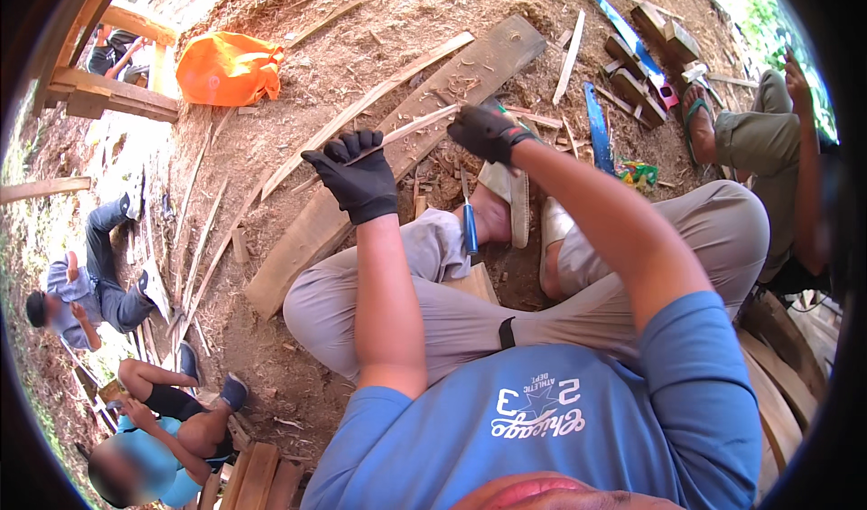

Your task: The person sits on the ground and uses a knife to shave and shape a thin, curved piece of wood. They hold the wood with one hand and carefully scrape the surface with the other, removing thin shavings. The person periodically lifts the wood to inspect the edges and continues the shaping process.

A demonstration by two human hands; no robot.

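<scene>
A thin wooden strip (411,129) runs between my two hands, above a broad plank on the ground. My left hand (359,176), in a black glove, is closed around the strip's lower left part. At the strip's upper right end my right hand (488,134), also in a black glove, is closed in a fist; its fingers are partly hidden. Below my hands, by my foot, a chisel-like tool with a blue handle (470,230) has its thin metal shaft pointing away from me. The wide plank (492,58) lies slantwise in front of my legs.
An orange bag (228,69) lies at the far left near a wooden frame (113,90). Blue saw-like tools (598,129) and wood blocks (637,90) lie at the right. A seated person (768,144) is close on my right; others sit at left among long wood strips.
</scene>
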